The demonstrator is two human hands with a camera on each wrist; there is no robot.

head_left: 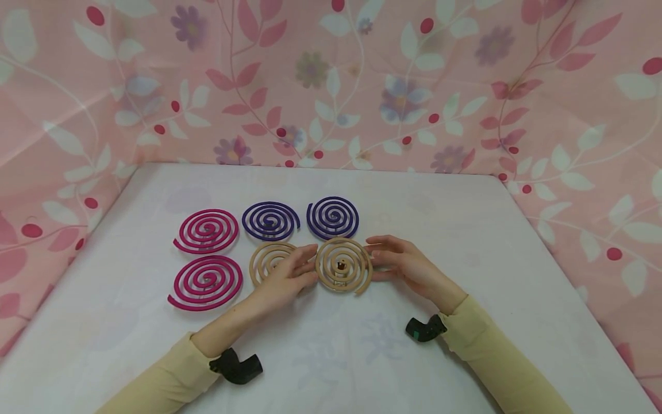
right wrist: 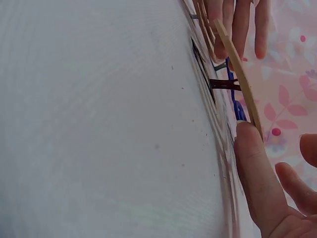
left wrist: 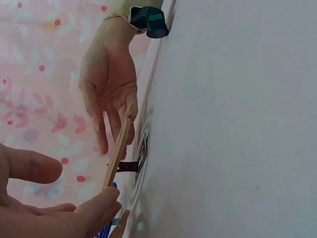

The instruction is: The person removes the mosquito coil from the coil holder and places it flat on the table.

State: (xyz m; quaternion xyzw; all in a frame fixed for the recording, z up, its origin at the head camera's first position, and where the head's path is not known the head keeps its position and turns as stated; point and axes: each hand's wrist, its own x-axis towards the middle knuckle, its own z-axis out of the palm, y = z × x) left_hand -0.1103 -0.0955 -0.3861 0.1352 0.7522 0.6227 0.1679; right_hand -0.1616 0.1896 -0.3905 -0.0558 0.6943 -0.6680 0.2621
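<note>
A tan mosquito coil [head_left: 343, 265] sits level on a small stand [right wrist: 223, 84], raised above the table. My left hand [head_left: 287, 273] is at the coil's left edge, fingers extended and touching or nearly touching the rim. On the opposite side, my right hand [head_left: 408, 265] has its fingers spread by the right edge; in the right wrist view one fingertip [right wrist: 242, 130] meets the rim. A second tan coil [head_left: 266, 251] lies partly hidden behind my left hand. Two dark blue coils, one left [head_left: 270, 206] and one right [head_left: 333, 199], stand farther back.
Two magenta coils, a far one [head_left: 208, 229] and a near one [head_left: 207, 280], stand at the left. A white cloth [head_left: 362, 356] covers the table. Pink floral fabric [head_left: 331, 86] hangs behind and along both sides.
</note>
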